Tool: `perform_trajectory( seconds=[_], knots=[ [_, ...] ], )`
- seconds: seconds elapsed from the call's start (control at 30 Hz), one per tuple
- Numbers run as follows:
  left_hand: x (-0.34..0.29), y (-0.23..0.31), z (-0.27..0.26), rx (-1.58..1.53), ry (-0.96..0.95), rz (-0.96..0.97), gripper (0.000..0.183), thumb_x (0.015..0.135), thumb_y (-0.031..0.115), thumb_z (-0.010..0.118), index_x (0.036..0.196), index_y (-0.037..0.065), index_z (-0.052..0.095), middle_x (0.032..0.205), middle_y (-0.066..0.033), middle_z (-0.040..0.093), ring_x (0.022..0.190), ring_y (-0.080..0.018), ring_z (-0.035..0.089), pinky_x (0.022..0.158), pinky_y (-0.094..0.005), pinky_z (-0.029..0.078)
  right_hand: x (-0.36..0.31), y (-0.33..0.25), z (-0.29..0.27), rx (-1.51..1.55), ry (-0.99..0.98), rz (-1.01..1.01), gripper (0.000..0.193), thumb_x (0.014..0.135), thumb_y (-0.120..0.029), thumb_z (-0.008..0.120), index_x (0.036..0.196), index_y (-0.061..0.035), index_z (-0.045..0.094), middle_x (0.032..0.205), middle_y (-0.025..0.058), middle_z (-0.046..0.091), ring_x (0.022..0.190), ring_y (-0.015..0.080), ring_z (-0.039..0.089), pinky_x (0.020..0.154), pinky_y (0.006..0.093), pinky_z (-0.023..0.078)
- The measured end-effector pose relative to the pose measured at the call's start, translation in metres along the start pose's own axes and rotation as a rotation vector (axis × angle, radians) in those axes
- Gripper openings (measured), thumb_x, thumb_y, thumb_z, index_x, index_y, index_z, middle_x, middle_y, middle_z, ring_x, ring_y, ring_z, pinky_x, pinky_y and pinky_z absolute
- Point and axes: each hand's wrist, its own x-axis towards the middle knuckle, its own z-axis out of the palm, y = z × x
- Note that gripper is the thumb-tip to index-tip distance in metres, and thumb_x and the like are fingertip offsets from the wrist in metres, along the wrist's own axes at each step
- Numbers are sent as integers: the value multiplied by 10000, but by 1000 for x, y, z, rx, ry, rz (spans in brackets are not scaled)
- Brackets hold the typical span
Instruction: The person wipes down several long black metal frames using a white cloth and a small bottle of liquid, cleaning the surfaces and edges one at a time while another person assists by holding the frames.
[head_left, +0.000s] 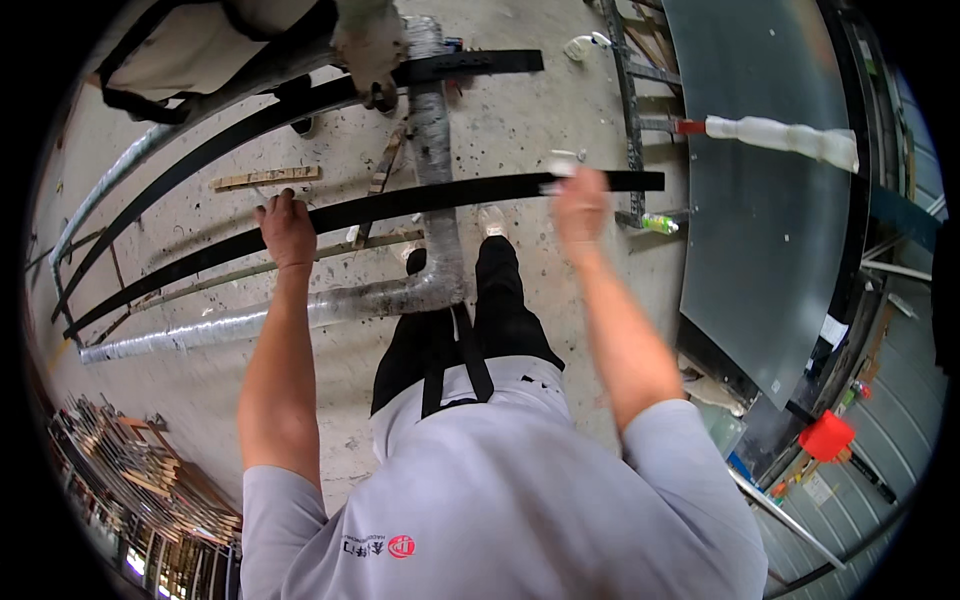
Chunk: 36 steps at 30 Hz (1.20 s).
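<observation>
A long, gently curved black strip (pixel 400 205) lies across the padded frame in front of me. My left hand (pixel 287 232) is over the strip, left of the middle, with its fingers closed. A thin pale bit shows beside its fingertips, but what it grips is hidden. Smeared by motion, my right hand (pixel 580 212) is at the strip's right part, closed on a small white wad (pixel 564 166) that looks like cloth or paper. A plastic-wrapped frame tube (pixel 437 235) runs under the strip. Beyond lies a second black strip (pixel 240 135), roughly alongside the first.
Another person's hand (pixel 378 90) is at the far strip. A wooden slat (pixel 265 179) and a spray bottle (pixel 587 45) are on the floor. To the right stand a metal rack (pixel 632 110) and a large grey sheet (pixel 760 230). Stacked bars (pixel 150 470) lie at lower left.
</observation>
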Motion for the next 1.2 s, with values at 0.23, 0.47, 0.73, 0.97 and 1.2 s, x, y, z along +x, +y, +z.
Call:
perform_trajectory(
  seconds=[0.23,0.47,0.73,0.97,1.2],
  knots=[
    [0,3,-9,-271,95,-36,227,903,96,586,1098,41,688,989,-154,671,917,-376,606,955,-509,425,-20,-92,43,54,-37,-309,69,856,-62,611,919,-45,591,922,188,599,835,413,622,703,515,516],
    [-63,18,-109,-466,208,-106,236,883,19,635,1118,12,652,1047,-165,673,965,-408,609,1048,-510,406,-43,-254,98,66,-571,-602,348,869,-91,626,1216,-77,600,1117,151,608,990,357,675,793,468,577],
    [-402,36,-196,-396,-100,-1305,245,940,131,555,1015,-43,710,755,-171,676,711,-238,642,695,-367,498,-5,-110,30,36,-341,-747,415,842,-25,617,1252,-84,649,985,147,598,818,367,656,649,460,542],
    [-586,90,-146,-404,-336,-1844,279,848,195,617,970,-7,767,816,-241,709,770,-313,698,747,-409,533,-39,-231,81,82,-466,-1072,385,872,-46,583,1255,-21,618,982,156,588,872,354,635,703,434,540],
    [-494,-114,-133,-621,-216,-1579,274,864,184,615,1005,6,767,892,-212,738,828,-281,693,782,-382,527,-110,-451,186,138,-370,-1083,340,890,-45,588,1228,-22,622,1004,160,591,830,379,653,695,470,550]
  ],
)
